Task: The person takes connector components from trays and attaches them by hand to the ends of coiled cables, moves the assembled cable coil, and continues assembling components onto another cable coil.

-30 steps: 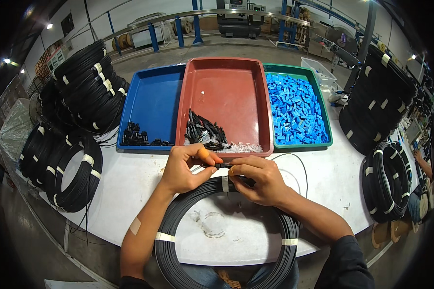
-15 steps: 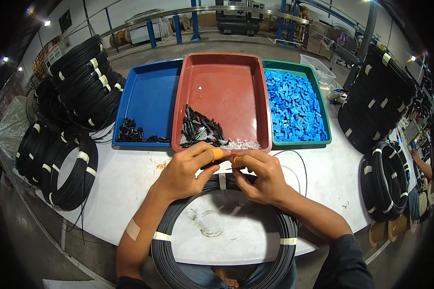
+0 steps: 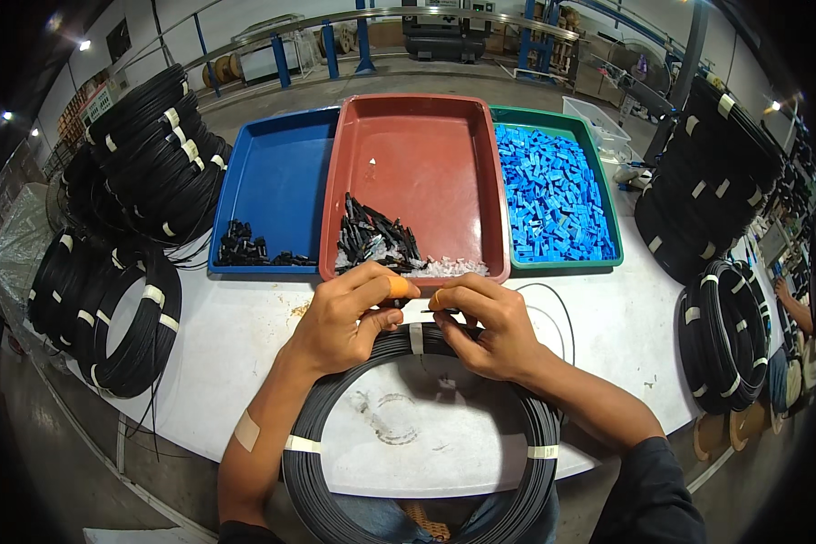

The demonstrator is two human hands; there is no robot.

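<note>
A large coil of black cable [image 3: 308, 403], bound with pale tape, lies before me, partly on the table and partly over my lap. Above its far rim, my left hand [image 3: 349, 317] pinches a small black piece, mostly hidden by the fingers. Facing it, my right hand [image 3: 485, 322] has thumb and fingers closed on a thin black cable end that points left. A narrow gap separates the two sets of fingertips. Orange tape wraps a finger on each hand. One loose cable loop [image 3: 573, 340] arcs out beyond my right hand.
Behind my hands stand a blue tray [image 3: 281, 172] with black parts, a red tray [image 3: 426, 136] with black and clear white parts, and a green tray [image 3: 618, 245] full of blue pieces. Cable coils [image 3: 159, 163] are stacked at left, more coils [image 3: 712, 190] at right.
My fingertips have drawn apart, the left hand shifting slightly left, so a gap shows between them. The large coil and the trays keep their places.
</note>
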